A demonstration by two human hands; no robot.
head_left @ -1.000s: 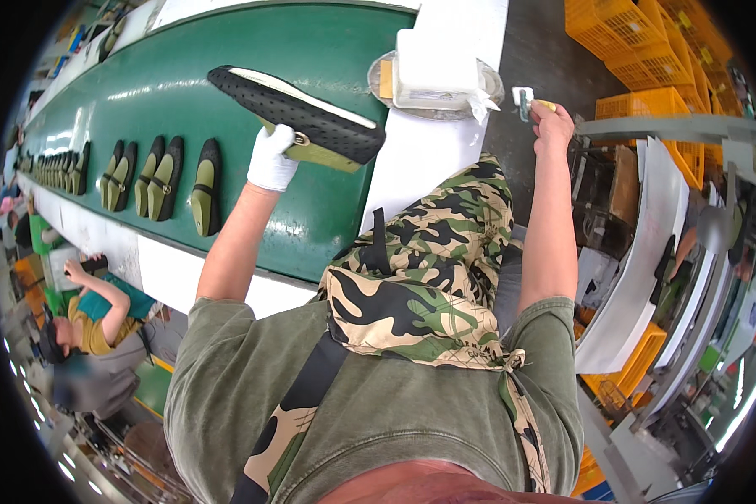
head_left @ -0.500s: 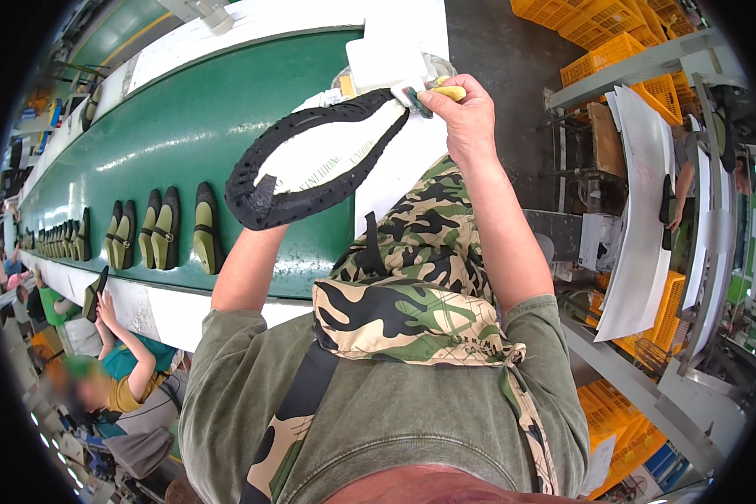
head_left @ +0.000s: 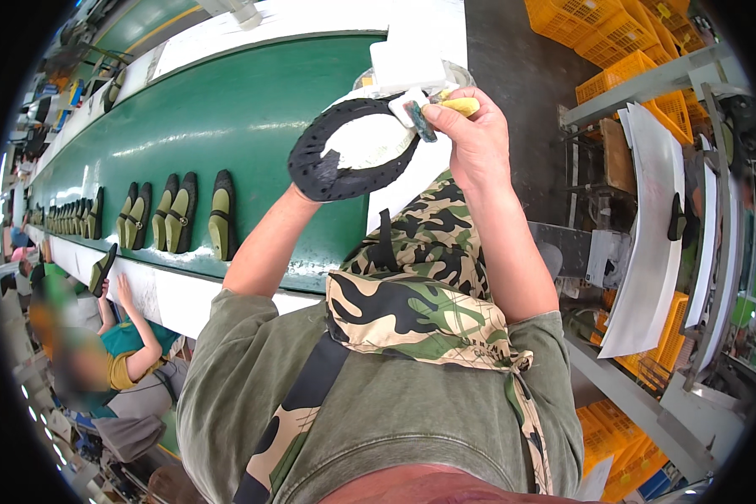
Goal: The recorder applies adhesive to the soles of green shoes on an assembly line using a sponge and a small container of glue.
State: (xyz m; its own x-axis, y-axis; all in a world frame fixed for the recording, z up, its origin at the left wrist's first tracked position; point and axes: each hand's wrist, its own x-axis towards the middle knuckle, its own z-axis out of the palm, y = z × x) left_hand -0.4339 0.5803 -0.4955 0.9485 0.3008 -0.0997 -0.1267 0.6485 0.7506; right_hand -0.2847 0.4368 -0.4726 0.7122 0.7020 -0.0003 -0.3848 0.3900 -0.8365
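Observation:
A black shoe upper (head_left: 312, 161) with a white bottom faces up above the green belt, tilted away so it looks short and rounded. My left hand (head_left: 306, 196) supports it from behind; its fingers are hidden by the shoe. At the other end of the shoe, my right hand (head_left: 482, 141) pinches a small brush-like tool (head_left: 464, 106) with a yellow handle and a dark green tip. That tip is at the shoe's white end, next to a small white piece (head_left: 401, 107). Behind them stands a white block (head_left: 407, 67) with a clear round dish around it.
Green shoes with dark soles (head_left: 176, 214) stand in a line along the green belt (head_left: 252, 109). A co-worker at the left holds another shoe (head_left: 102, 269) over the white table edge. Yellow crates (head_left: 575, 29) and a metal rack with white sheets (head_left: 647, 252) are at the right.
The black shoe upper has tipped and moved right, showing less of its length. My right hand and the tool shifted slightly right and down. The co-worker's one hand has left the shoe.

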